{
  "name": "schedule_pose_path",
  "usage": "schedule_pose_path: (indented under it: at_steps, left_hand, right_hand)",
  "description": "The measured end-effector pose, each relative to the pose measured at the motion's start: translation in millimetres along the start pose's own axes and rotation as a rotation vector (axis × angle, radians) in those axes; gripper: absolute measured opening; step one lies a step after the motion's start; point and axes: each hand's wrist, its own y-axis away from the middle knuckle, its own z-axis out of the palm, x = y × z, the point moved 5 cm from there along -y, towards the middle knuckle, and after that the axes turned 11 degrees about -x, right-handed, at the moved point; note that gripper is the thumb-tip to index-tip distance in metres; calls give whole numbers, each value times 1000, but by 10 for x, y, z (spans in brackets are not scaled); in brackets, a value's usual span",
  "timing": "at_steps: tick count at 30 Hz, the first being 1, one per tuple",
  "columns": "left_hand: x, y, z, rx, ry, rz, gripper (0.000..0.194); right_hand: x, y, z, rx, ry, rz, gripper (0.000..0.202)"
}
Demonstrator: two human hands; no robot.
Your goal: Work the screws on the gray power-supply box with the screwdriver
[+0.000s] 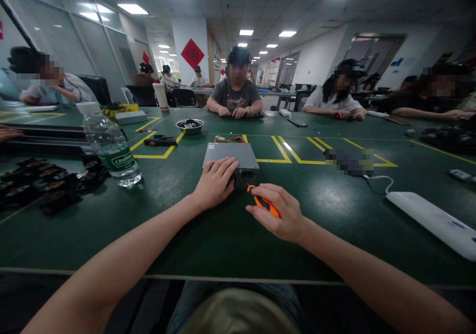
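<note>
A grey metal box (238,154), with a socket on its near face and coloured wires behind it, rests on the green table (186,239). Over the box's left front corner lies my left hand (216,182), its fingers together and bent over the top edge. My right hand (279,212) is closed around an orange and black screwdriver (268,206). The thin shaft points up and left at the box's near face, close to the socket; whether its tip touches is too small to tell.
A water bottle (117,150) and black parts (40,182) stand left. Behind are a metal bowl (189,127) and a black tool (160,141). A white power strip (431,222) lies right, a blurred device (349,162) beyond it. People sit around the table.
</note>
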Motion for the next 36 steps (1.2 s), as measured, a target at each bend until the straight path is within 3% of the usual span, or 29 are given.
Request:
schedule_pose_path:
  at_steps: [6, 10, 27, 32, 36]
  left_hand:
    - [4, 2, -11, -8, -1, 1, 45]
    - [10, 0, -14, 1, 12, 7, 45]
    - [17, -38, -54, 29, -33, 4, 37]
    - [7, -54, -48, 27, -33, -10, 35]
    - [5, -61, -43, 29, -23, -20, 34]
  right_hand:
    - [-25, -8, 0, 9, -71, -55, 20]
    - [11, -13, -25, 25, -25, -11, 16]
    - [-108, -62, -55, 78, 8, -164, 18]
    - [-100, -83, -64, 71, 39, -109, 15]
    - [-138, -53, -36, 89, -7, -166, 17]
